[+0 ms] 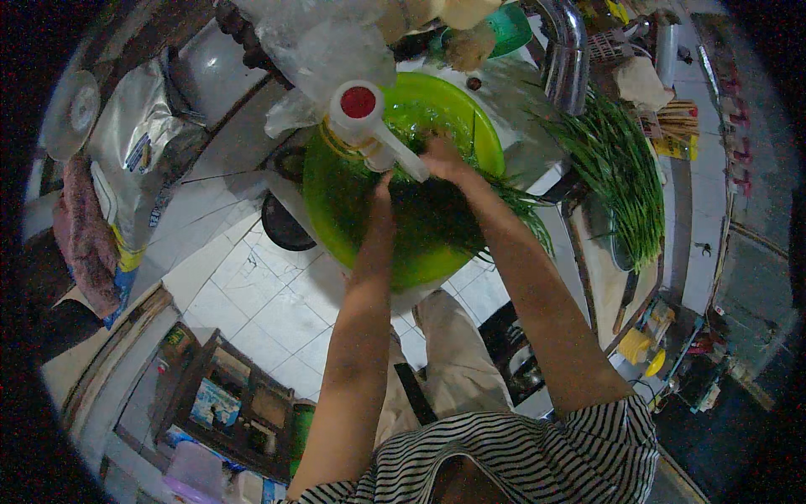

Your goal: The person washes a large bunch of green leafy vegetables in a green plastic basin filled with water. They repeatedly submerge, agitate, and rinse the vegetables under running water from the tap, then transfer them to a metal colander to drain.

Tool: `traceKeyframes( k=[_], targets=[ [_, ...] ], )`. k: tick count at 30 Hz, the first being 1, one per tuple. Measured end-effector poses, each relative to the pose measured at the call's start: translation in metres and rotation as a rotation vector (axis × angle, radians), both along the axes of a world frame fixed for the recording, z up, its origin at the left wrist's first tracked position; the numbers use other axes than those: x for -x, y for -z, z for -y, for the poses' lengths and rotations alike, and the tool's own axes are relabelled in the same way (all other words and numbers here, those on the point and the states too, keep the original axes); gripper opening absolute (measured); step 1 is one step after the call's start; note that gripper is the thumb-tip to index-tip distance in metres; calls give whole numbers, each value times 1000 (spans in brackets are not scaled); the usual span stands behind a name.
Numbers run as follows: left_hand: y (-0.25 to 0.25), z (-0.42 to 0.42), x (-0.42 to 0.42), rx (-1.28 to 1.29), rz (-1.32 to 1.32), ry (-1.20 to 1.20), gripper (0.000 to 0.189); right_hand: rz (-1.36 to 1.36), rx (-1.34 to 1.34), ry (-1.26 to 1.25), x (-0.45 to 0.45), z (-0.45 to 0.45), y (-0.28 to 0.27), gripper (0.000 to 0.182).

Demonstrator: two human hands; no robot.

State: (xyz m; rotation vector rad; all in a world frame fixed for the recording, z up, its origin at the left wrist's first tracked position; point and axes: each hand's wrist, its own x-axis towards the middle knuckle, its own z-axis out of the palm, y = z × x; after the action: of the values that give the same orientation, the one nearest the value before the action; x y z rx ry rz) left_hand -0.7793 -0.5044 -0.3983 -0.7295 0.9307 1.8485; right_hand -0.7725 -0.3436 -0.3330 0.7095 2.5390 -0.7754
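Note:
A large lime-green plastic basin (pixel 488 142) stands before me, holding water and dark leafy greens. Over it juts a white faucet (pixel 397 151) with a red cap. My left hand (pixel 382 189) reaches into the basin just below the spout; its fingers are hidden by the faucet and shadow. Right of the spout, my right hand (pixel 444 157) is in the basin among the greens, its fingers blurred, so its hold is unclear. Long green stalks (pixel 532 217) hang over the basin's right rim. Further right lies a big bunch of long, thin green leaves (pixel 620 176).
A black round pan (pixel 286 223) is left of the basin, partly under it. Clear plastic bags (pixel 321 50) crowd the far side. A knife (pixel 624 299) lies at the right near the leaf bunch. A silvery bag (pixel 135 138) and a pinkish cloth (pixel 85 233) are at left.

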Motion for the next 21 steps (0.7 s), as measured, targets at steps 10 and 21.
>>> traceKeyframes(
  k=[10, 21],
  targets=[
    [-12, 6, 6, 138, -137, 229, 51, 102, 723, 2, 34, 21, -63, 99],
    [56, -7, -31, -76, -523, -116, 54, -296, 58, -155, 24, 54, -39, 105]
  ],
)
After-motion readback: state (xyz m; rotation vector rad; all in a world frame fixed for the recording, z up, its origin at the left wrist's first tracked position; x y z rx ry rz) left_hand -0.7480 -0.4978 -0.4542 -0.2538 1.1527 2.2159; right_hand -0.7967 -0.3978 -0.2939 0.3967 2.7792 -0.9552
